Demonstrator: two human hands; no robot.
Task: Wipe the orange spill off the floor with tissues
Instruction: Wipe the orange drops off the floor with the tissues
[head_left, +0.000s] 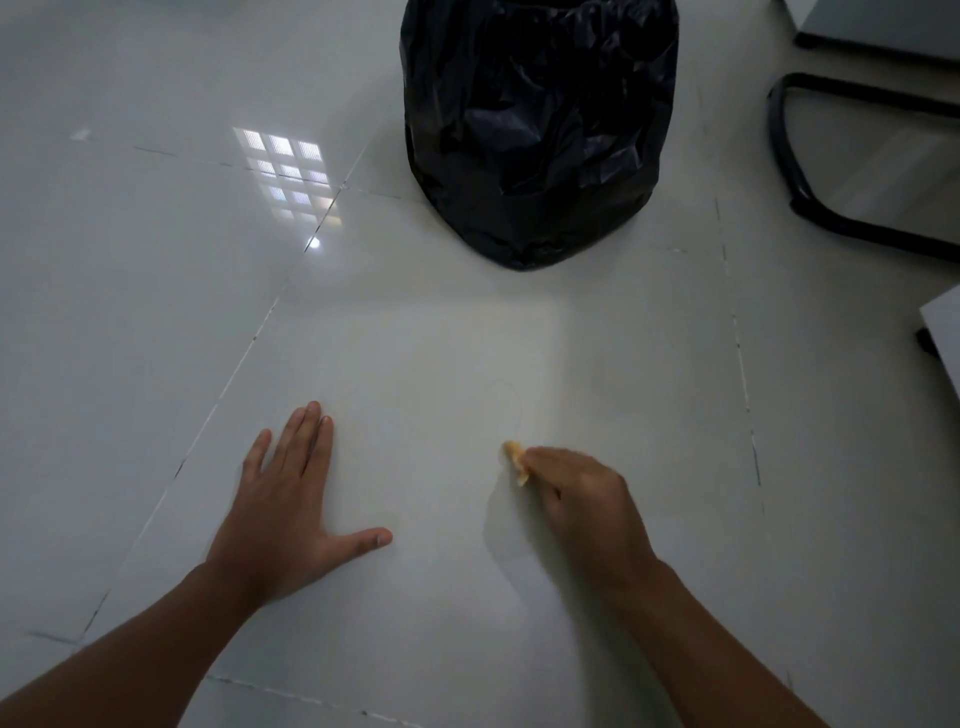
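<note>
My right hand (576, 499) grips a small orange-stained tissue (516, 457) and presses it against the pale floor tile (415, 353). Only the tissue's front end shows past my curled fingers. A faint thin curved outline (511, 400) lies on the tile just beyond the tissue. My left hand (291, 499) lies flat on the same tile to the left, fingers straight and thumb spread out, holding nothing.
A bin lined with a black plastic bag (535, 130) stands on the floor straight ahead. Black chair legs (810, 208) and the corners of grey furniture (940, 338) are at the right. Glossy tiles with dark grout lines stretch to the left.
</note>
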